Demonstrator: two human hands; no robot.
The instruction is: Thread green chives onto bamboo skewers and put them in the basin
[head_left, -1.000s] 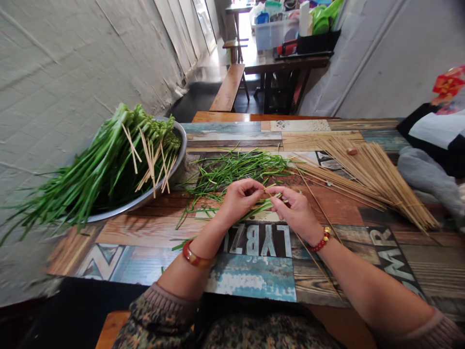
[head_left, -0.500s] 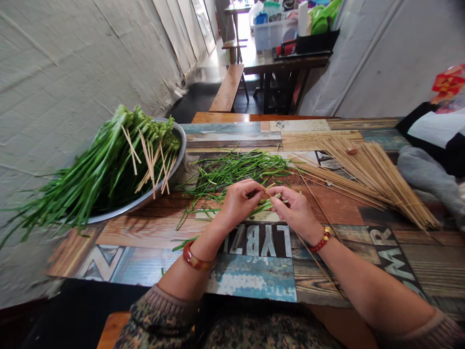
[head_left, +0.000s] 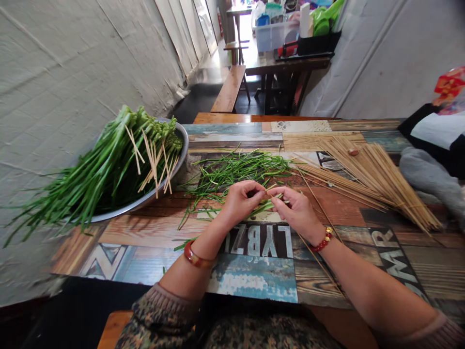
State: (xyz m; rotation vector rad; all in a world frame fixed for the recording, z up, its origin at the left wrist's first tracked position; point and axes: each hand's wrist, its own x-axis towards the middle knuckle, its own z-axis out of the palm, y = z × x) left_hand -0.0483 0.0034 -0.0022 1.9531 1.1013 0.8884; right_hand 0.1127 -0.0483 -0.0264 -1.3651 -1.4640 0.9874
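My left hand [head_left: 244, 201] and my right hand [head_left: 296, 211] meet fingertip to fingertip above the table, each in a pinch. A thin bamboo skewer [head_left: 319, 264] slants from under my right hand toward the near edge, in line with its pinch. What my left fingertips hold is too small to make out. Pale green stems [head_left: 262, 208] show just beneath both hands. Behind them lies a loose heap of thin green chive pieces [head_left: 243, 167]. Another single skewer [head_left: 319, 203] rests on the table right of my right hand.
At left, a metal basin [head_left: 183, 145] holds leafy chives [head_left: 112, 169] with several skewer ends sticking out. A fan of bamboo skewers [head_left: 385, 179] covers the right side. Grey cloth [head_left: 428, 174] lies beyond it. A bench [head_left: 228, 89] and a second table stand behind.
The view has shifted slightly. My hands keep nearly the same pinched pose, fingertips together.
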